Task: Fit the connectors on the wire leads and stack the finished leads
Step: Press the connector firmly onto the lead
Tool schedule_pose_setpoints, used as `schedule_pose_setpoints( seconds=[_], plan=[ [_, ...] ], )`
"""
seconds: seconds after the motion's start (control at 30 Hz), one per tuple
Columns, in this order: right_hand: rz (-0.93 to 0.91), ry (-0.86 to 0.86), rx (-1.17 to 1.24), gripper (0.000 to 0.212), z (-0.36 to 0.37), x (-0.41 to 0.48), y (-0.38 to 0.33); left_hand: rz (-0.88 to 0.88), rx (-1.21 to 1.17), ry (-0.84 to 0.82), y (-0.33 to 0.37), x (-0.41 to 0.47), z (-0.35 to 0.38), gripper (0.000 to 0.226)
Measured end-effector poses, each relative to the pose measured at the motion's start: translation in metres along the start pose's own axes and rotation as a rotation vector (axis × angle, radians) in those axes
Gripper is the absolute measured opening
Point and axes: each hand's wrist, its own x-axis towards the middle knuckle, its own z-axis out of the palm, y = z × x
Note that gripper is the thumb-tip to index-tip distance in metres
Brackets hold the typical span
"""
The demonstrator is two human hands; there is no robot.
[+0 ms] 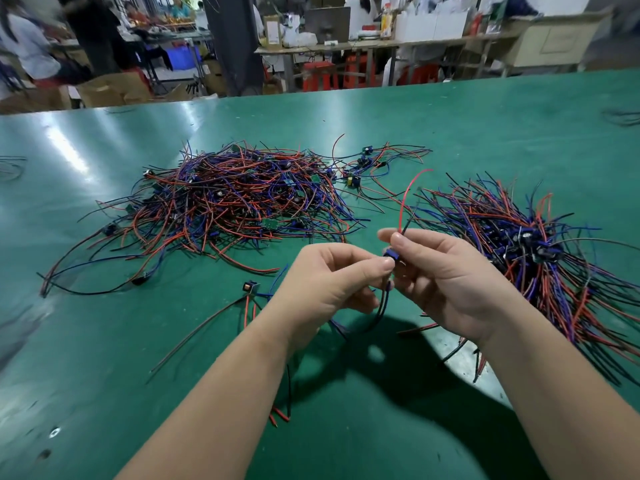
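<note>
Nearest to us, a few loose ends of red and black wire (282,415) lie on the green surface (104,358) between our forearms. Just above them our two hands meet. Our left hand (322,282) has its grip closed, thumb and forefinger pinching the near side of a small blue connector (389,255). Our right hand (446,282) is closed on the same piece from the other side, thumb on top, with a red lead (407,199) rising up and away from it and dark leads (382,306) hanging down below. So the lead's long axis runs roughly upright, away from us, and the connector sits right between both grips, touching each. We judge the fitting is in progress, and the push has to go along that axis.

Left of the hands, one lone lead with a connector (250,287) lies on the surface. On the right, an ordered stack (540,258) fans out, nearer our right hand. Farther off to the left lies a tangled heap (228,199).
</note>
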Motion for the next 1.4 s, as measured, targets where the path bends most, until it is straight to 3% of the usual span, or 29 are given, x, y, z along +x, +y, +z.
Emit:
schedule_pose_setpoints(
  seconds=[0.13, 0.43, 0.7, 0.9, 1.0, 1.07, 1.17, 1.2, 1.3, 1.4],
  plan=[
    [-0.011, 0.014, -0.018, 0.009, 0.002, -0.003, -0.003, -0.085, -0.055, 0.012, 0.001, -0.002, 0.006, 0.024],
    [-0.049, 0.076, 0.007, 0.011, 0.000, -0.001, -0.006, -0.292, -0.223, -0.162, 0.004, -0.004, 0.008, 0.010],
    [-0.239, 0.419, 0.218, 0.032, -0.024, 0.006, -0.026, -0.359, -0.071, -0.394, 0.007, -0.008, 0.003, 0.022],
    [-0.204, 0.529, 0.254, 0.022, -0.031, 0.006, -0.024, -0.342, 0.001, -0.411, 0.010, -0.010, -0.003, 0.018],
    [-0.156, 0.465, 0.309, 0.034, -0.031, 0.008, -0.024, -0.275, -0.059, -0.380, 0.012, -0.011, -0.008, 0.003],
    [-0.112, 0.408, 0.324, 0.039, -0.032, 0.011, -0.023, -0.204, -0.173, -0.325, 0.014, -0.011, -0.009, 0.007],
    [0.001, 0.233, 0.111, 0.011, -0.024, 0.009, -0.016, -0.144, -0.386, -0.193, 0.017, -0.009, -0.010, 0.020],
    [0.007, 0.135, -0.022, 0.020, -0.021, 0.007, -0.011, -0.159, -0.453, -0.146, 0.019, -0.008, -0.010, 0.015],
    [-0.104, -0.134, -0.277, 0.034, -0.011, 0.000, -0.002, -0.184, -0.548, -0.049, 0.019, -0.005, -0.006, 0.020],
    [-0.235, -0.161, -0.191, 0.032, -0.007, -0.001, -0.003, -0.147, -0.457, 0.062, 0.011, -0.001, 0.003, 0.012]
  ],
)
